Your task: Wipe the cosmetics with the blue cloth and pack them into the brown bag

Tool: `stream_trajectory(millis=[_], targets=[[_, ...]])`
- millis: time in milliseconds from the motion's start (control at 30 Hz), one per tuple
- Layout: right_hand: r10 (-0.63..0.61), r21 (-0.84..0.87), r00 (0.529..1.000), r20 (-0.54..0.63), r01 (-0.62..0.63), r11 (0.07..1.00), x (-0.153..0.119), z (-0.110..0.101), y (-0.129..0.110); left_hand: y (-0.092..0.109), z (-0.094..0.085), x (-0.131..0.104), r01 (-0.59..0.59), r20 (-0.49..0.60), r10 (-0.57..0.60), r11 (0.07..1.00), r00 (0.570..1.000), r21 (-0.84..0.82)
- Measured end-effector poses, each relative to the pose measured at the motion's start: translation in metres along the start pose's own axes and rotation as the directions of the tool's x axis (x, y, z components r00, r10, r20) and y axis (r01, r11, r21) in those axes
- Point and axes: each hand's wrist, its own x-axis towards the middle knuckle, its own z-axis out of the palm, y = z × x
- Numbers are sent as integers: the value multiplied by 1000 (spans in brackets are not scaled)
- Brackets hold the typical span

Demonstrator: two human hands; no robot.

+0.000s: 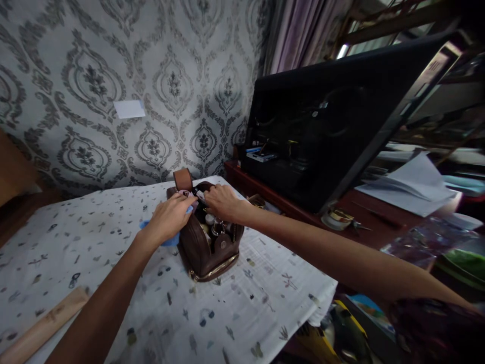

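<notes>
A brown leather-look bag (212,260) with a gold zipper stands unzipped on a cloth with small printed motifs. Small bottles and jars (215,225) show in its opening. My left hand (172,215) is closed over the bag's left rim, next to a light-coloured item at its fingertips. Blue cloth (170,240) shows under that wrist. My right hand (223,202) reaches into the far right side of the opening with fingers curled; what they hold, if anything, is hidden. A tan strap (182,179) loops up behind the bag.
A large black television (322,121) leans at the right on a dark red table (373,205). Papers (409,187), a roll of tape (337,218) and plastic wrapping lie there. A beige flat length (49,323) lies at the lower left. Patterned wallpaper (174,86) rises behind.
</notes>
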Motion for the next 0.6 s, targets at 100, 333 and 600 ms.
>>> stream_trajectory(millis=[100, 333, 600], targets=[[-28, 29, 999, 31, 27, 999, 9, 2, 1, 0, 1, 1, 7, 2, -7, 1000, 1000, 10], [-64, 77, 995, 79, 58, 995, 29, -3, 8, -2, 1, 1, -9, 14, 9, 1000, 1000, 17], [-39, 136, 990, 134, 21, 991, 37, -2, 15, -2, 1, 0, 16, -4, -16, 1000, 1000, -12]])
